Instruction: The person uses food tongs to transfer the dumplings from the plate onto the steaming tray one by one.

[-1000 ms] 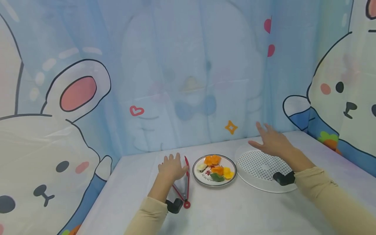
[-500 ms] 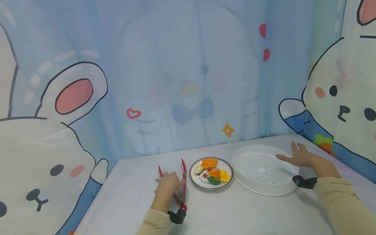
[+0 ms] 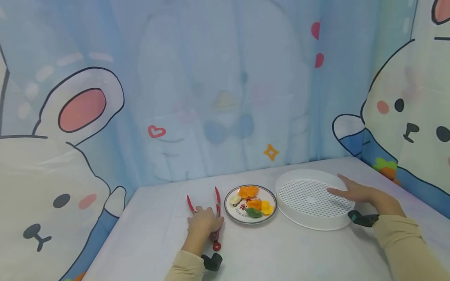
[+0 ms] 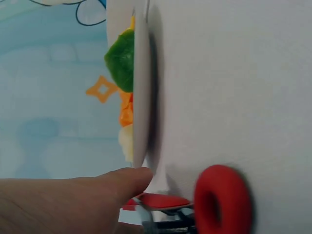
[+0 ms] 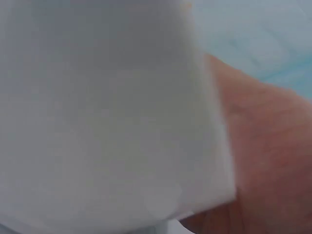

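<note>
Red-handled metal tongs (image 3: 216, 201) lie spread on the table, tips away from me and a red ring at the near end. My left hand (image 3: 204, 220) lies over them, thumb outside the right arm and fingers at the left one. In the left wrist view the thumb (image 4: 131, 183) is close to the plate's edge. At the right stands a round white basket (image 3: 309, 224) with a perforated face. My right hand (image 3: 362, 193) grips its right edge, thumb over the rim. The right wrist view shows the white wall (image 5: 112, 136) against the hand, other fingers mostly hidden.
Between tongs and basket sits a round dark-rimmed plate (image 3: 242, 219) with orange, yellow, green and whitish dumpling-like pieces (image 3: 254, 204). The white-covered table (image 3: 281, 257) ends at a blue cartoon curtain (image 3: 225, 78) behind.
My left hand has come down over the tongs. The right hand has moved right and down from above the basket to its right edge. Basket and plate stay put.
</note>
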